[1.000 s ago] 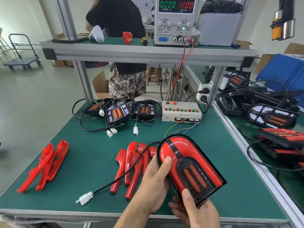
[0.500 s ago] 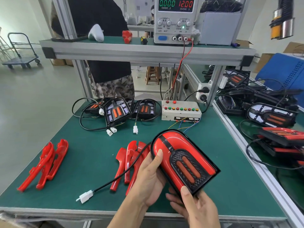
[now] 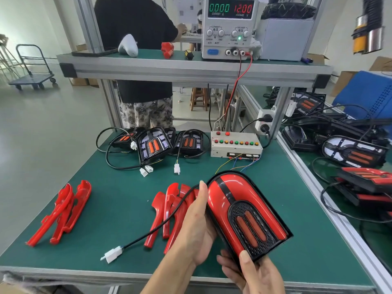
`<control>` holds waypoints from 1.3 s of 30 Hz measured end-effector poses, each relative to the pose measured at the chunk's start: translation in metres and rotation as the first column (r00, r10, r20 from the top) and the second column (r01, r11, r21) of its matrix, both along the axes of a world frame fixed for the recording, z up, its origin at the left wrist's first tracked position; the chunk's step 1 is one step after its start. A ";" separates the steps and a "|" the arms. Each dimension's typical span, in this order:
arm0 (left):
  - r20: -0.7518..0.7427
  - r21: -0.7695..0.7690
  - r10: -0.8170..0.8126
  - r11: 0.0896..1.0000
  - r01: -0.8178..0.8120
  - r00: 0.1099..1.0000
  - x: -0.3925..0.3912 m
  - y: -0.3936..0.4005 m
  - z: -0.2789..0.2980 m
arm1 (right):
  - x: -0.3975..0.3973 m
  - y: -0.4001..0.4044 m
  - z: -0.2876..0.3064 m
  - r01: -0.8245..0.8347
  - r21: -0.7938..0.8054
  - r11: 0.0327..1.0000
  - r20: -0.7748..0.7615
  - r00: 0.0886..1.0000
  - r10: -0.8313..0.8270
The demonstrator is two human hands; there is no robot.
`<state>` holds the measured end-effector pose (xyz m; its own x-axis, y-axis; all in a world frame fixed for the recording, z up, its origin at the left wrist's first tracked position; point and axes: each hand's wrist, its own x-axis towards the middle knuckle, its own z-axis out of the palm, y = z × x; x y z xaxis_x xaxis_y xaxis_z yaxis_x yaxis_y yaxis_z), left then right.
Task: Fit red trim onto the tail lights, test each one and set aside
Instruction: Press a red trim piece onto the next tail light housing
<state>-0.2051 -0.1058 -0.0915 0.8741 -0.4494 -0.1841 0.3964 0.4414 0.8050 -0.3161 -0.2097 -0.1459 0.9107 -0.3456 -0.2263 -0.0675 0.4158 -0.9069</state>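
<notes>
Now tail light [image 3: 244,211] in both hands.

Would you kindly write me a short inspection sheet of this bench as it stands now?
Surface: green mat, worn front edge.
Job's things: trimmed tail light held above the mat; loose red trims in a centre pile, more trims at left; untrimmed lights at the back.
Clutter: nothing seen.
Hands: left hand holds the light's side; right hand grips its lower end.
Cables: the light's lead ends in a white plug, unplugged.
Surroundings: test box; power supply reading 12.00; person behind the bench.
</notes>
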 end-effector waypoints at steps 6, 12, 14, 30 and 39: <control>-0.041 0.136 0.126 0.984 -0.119 0.991 0.005 -0.003 0.002 | 0.001 -0.003 -0.004 0.015 -0.006 1.000 0.030 0.999 -0.015; -0.029 -0.256 -0.125 0.960 0.114 0.992 0.001 0.015 0.000 | 0.000 -0.004 -0.001 0.018 0.063 0.998 0.020 1.000 -0.019; -0.073 -0.527 -0.197 0.840 0.130 0.978 0.002 0.023 0.000 | 0.001 -0.006 0.004 0.022 0.109 0.994 0.032 0.999 -0.026; 0.378 0.389 0.052 0.897 -0.210 0.924 -0.012 0.005 -0.024 | 0.002 -0.007 0.014 0.062 0.115 0.991 -0.002 0.998 -0.062; 0.340 0.288 0.062 0.943 -0.167 0.938 -0.018 -0.010 -0.016 | -0.002 -0.004 0.010 0.041 -0.021 0.999 -0.002 0.999 -0.041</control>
<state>-0.2228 -0.1161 -0.1073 0.9509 -0.3094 0.0028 0.0551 0.1781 0.9825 -0.3182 -0.2138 -0.1356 0.8952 -0.3870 -0.2210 -0.0535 0.3989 -0.9154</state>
